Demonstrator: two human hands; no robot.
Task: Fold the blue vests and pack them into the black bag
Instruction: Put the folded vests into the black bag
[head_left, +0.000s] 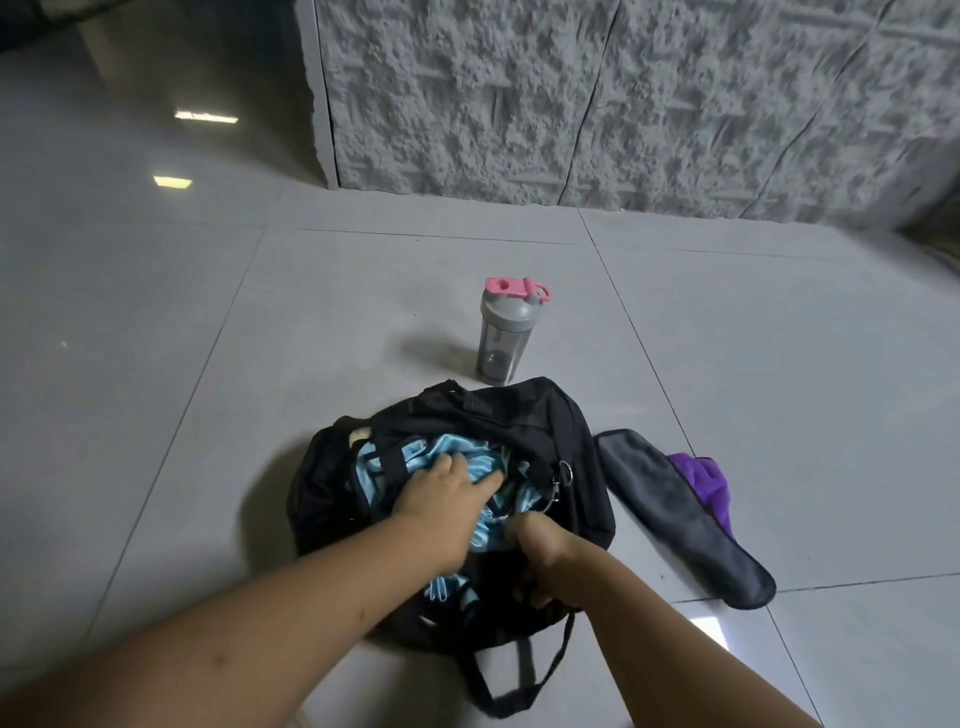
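Blue vests (483, 467), uncountable, fill one black bag (550, 415); left hand (447, 499) presses flat, right hand (545, 556) grips its edge.

Grey tiled floor (779, 364): black bag (561, 431), shaker bottle (505, 338) behind, grey cloth (675, 514) and purple cloth (709, 480) beside.

A grey bottle (503, 338) with a pink lid stands up on the tiled floor (208, 322). To its right, nearer the camera, a long grey cloth (680, 514) lies flat, touching a purple cloth (706, 480). A bumpy grey wall (623, 104) is behind.
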